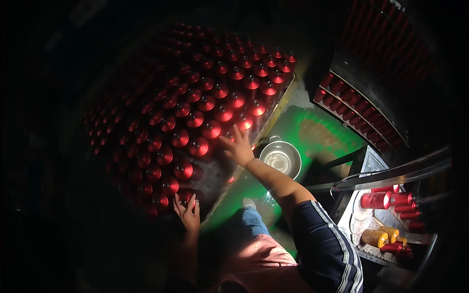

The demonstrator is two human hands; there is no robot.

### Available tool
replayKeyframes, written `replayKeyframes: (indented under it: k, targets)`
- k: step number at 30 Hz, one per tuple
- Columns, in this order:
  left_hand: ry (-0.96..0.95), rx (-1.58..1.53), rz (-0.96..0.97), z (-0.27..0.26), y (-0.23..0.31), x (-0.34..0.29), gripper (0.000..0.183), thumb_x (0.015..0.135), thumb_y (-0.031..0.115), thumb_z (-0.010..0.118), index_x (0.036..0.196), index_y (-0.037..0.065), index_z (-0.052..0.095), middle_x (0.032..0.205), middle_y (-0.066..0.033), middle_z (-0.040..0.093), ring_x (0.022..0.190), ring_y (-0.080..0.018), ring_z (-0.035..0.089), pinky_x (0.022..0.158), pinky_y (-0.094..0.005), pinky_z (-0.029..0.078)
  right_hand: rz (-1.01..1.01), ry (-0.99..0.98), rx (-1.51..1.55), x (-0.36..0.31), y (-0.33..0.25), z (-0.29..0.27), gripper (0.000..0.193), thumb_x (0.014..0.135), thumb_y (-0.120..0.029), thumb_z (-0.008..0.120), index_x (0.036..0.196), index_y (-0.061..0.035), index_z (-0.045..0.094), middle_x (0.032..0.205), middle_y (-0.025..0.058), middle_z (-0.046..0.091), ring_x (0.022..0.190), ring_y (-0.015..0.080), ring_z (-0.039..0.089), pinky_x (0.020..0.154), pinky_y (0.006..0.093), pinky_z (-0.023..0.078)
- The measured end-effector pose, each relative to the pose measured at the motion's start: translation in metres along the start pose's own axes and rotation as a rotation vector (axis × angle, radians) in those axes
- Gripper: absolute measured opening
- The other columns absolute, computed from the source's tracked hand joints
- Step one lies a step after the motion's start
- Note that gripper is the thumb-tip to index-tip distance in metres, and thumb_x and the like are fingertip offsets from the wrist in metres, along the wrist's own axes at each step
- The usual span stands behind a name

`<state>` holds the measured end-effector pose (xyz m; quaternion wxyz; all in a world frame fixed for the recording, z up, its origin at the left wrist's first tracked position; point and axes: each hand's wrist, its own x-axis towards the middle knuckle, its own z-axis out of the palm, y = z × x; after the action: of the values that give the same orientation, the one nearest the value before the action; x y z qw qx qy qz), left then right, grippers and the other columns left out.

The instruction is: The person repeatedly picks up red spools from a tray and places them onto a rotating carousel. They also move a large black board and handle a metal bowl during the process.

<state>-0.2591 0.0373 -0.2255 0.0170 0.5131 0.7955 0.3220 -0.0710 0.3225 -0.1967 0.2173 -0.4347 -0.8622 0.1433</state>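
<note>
Many red metal canisters with domed tops and short dark necks stand upright in rows on a flat platform (pixel 211 177). At the near corner my left hand (pixel 188 213) has its fingers and thumb around the top of a red canister (pixel 185 197), partly hidden by the fingers. Farther right, my right hand (pixel 240 148) is stretched out over the platform's edge with fingers spread. Its fingertips are beside another red canister (pixel 229 134); whether they touch it I cannot tell.
A round metal pot (pixel 280 159) rests on the green floor (pixel 312 128) beside the platform. On the right, a metal stand (pixel 352 215) bears red canisters and yellow canisters (pixel 375 238) lying on their sides. A rack (pixel 369 97) of red canisters stands farther back.
</note>
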Motion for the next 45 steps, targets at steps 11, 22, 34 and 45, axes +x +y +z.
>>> replayKeyframes:
  k: [11,22,34,45]
  targets:
    - [0.064,-0.088,-0.054,0.006,0.005,0.005,0.047,0.063,0.007,0.085,0.107,0.022,0.075,0.145,-0.0132,0.047,0.118,-0.0379,0.050,0.096,-0.0454,0.046,-0.165,0.099,0.063,-0.006,0.006,0.008,0.061,0.065,-0.013,0.080,0.122,-0.0303,0.067,0.146,0.0166,0.039,0.131,0.0417,0.039,0.103,0.0485,0.046]
    - [-0.673,-0.713,0.307,-0.067,0.102,-0.030,0.039,0.069,0.001,0.078,0.107,0.002,0.071,0.137,-0.0195,0.055,0.121,-0.0326,0.055,0.104,-0.0399,0.043,0.438,0.333,0.504,-0.360,-0.008,-0.218,0.054,0.082,-0.016,0.077,0.133,-0.0117,0.061,0.143,0.0112,0.046,0.130,0.0286,0.046,0.109,0.0413,0.040]
    - [-1.873,-1.064,0.234,0.016,0.437,-0.253,0.074,0.078,0.046,0.076,0.133,0.000,0.057,0.129,-0.0107,0.063,0.116,-0.0204,0.060,0.102,-0.0345,0.045,0.946,1.363,1.503,-0.798,-0.076,-0.332,0.058,0.092,-0.048,0.056,0.140,-0.0161,0.052,0.127,0.0035,0.060,0.118,0.0221,0.058,0.099,0.0437,0.050]
    - [-2.259,-0.515,-0.869,0.118,0.638,-0.518,0.069,0.092,0.067,0.041,0.111,0.004,0.062,0.092,-0.0175,0.068,0.078,-0.0306,0.068,0.068,-0.0438,0.059,0.711,1.499,1.517,-0.965,0.071,-0.280,0.034,0.100,-0.033,0.055,0.116,-0.0051,0.066,0.108,0.0154,0.070,0.095,0.0293,0.070,0.086,0.0438,0.059]
